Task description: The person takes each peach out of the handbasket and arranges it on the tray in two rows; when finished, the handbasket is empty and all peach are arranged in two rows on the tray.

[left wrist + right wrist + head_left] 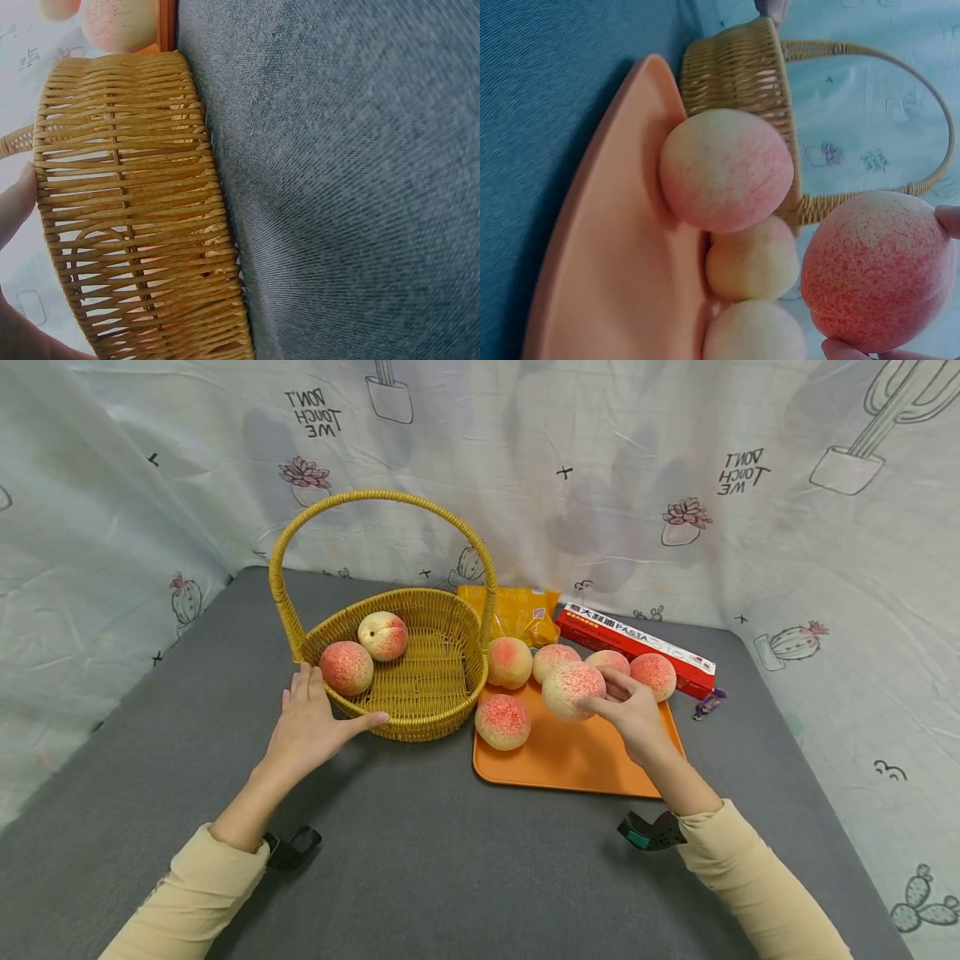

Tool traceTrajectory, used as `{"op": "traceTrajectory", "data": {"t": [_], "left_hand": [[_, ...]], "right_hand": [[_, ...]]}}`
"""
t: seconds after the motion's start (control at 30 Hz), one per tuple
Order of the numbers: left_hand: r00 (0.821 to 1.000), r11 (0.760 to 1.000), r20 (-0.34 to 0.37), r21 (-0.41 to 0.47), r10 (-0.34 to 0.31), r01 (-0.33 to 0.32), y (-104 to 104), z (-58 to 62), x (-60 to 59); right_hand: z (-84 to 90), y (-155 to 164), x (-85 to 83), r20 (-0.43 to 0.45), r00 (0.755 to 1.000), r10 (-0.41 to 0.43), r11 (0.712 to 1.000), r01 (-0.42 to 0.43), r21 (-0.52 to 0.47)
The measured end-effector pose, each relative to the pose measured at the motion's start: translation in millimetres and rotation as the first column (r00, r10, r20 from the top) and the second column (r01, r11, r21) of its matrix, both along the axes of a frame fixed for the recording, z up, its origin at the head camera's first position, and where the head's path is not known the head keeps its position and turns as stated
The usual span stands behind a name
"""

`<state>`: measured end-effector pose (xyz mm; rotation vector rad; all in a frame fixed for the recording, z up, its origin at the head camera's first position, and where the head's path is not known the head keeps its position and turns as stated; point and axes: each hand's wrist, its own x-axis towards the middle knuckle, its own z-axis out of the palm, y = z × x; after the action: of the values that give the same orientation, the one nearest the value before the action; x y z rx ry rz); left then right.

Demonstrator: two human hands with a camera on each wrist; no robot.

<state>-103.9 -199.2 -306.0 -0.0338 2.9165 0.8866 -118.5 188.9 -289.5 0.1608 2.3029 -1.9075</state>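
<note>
A yellow wicker basket (427,727) with a tall arched handle stands left of centre. Two peaches lie at its left side inside, a redder one (347,668) and a paler one (383,636). My left hand (306,727) rests on the basket's near left rim, fingers extended and thumb stretched along the front edge. Over the orange tray (577,760), my right hand (630,706) pinches a peach (572,690) between thumb and fingers, and the right wrist view shows this peach (877,270) raised off the tray. Another peach (503,722) sits at the tray's left edge.
Several more peaches, among them one at the right (653,677), line the tray's far side. Behind them lie an orange packet (517,614) and a red pasta box (637,647). A small purple wrapped candy (709,703) is near the box's right end. A printed curtain (525,468) hangs behind the table.
</note>
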Motion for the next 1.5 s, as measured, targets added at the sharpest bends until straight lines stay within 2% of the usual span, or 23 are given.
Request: {"op": "traceTrajectory", "data": {"t": [0.27,0.37,0.67,0.83,0.93,1.1,1.3,1.5], "left_hand": [[1.0,1.0,0.011,-0.006,0.009,-0.009,-0.8,0.5,0.0],[1.0,1.0,0.006,-0.004,0.005,-0.005,-0.9,0.1,-0.3],[1.0,1.0,0.001,0.004,0.002,-0.002,0.3,-0.6,-0.7],[1.0,1.0,0.003,0.005,0.001,-0.001,0.4,0.1,-0.4],[1.0,1.0,0.003,0.003,0.002,-0.002,0.0,0.5,0.0],[1.0,1.0,0.002,-0.004,0.001,-0.001,-0.4,1.0,0.5],[1.0,1.0,-0.009,-0.003,-0.009,0.009,-0.4,0.8,0.3],[1.0,1.0,-0.01,-0.003,-0.011,0.01,-0.5,0.3,0.0]], "right_hand": [[-19.1,7.7,0.9,0.029,0.999,0.019,0.999,-0.02,0.031],[-28.2,6.3,1.2,0.029,0.999,0.028,0.997,-0.03,0.074],[-45.3,-1.8,-0.8,-0.039,0.996,0.077,0.974,-0.067,0.217],[-47.2,-2.7,-2.5,-0.063,0.987,0.148,0.937,-0.12,0.329],[-45.6,-1.2,-4.1,-0.05,0.979,0.199,0.908,-0.166,0.384],[-41.0,1.7,-6.5,-0.008,0.965,0.261,0.878,-0.234,0.417],[-38.4,2.2,-8.8,-0.008,0.959,0.283,0.867,-0.252,0.429],[-40.1,0.2,-13.4,0.028,0.966,0.258,0.863,-0.243,0.442]]}}
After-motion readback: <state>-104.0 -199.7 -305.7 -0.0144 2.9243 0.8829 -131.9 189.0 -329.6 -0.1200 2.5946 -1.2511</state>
